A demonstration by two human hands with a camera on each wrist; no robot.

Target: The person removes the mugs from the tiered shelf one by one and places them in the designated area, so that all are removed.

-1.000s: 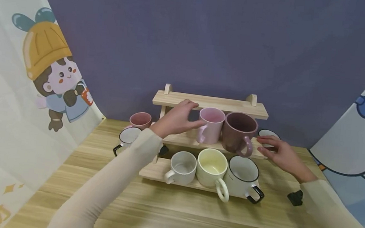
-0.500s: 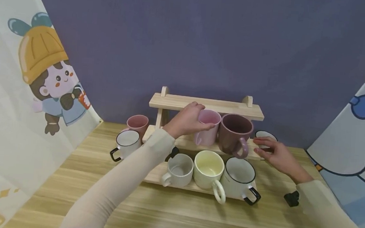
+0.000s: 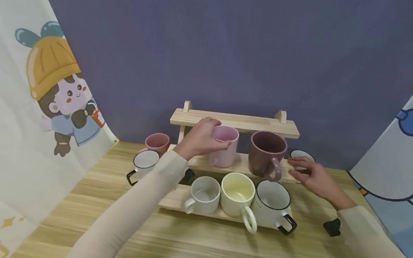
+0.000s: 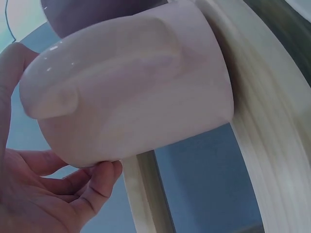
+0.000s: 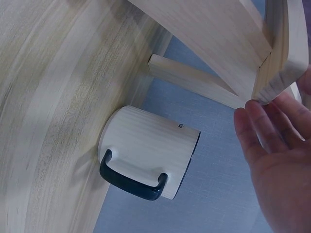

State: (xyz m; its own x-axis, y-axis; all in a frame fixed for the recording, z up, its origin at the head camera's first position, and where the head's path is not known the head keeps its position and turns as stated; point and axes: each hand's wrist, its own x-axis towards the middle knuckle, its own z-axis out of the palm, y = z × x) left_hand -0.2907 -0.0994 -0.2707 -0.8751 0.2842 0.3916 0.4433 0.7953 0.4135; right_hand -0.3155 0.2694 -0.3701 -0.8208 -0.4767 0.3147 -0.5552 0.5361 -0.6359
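With thumb and fingers at its rim, my left hand (image 3: 199, 139) holds a pink mug (image 3: 227, 156) on the middle board of a wooden stepped shelf (image 3: 234, 121). In the left wrist view, the mug's handle faces the camera and its base meets the board. To the right of it stands a plum-coloured mug (image 3: 262, 159), a gap between the two. My right hand (image 3: 314, 178) pinches the right end of that same middle board. In the right wrist view, the fingertips (image 5: 253, 108) press against the board's corner.
The lowest board carries a grey mug (image 3: 205, 195), a cream-yellow mug (image 3: 235, 200) and a white black-rimmed mug (image 3: 269, 207). Left of the shelf stand a dusty-pink mug (image 3: 157, 141) and a white mug (image 3: 146, 160). Behind my right hand is another white mug (image 5: 146, 145).
My left hand has taken hold of the pink mug and shifted it left along the board, away from the plum-coloured mug. My right hand has stayed at the board's end.
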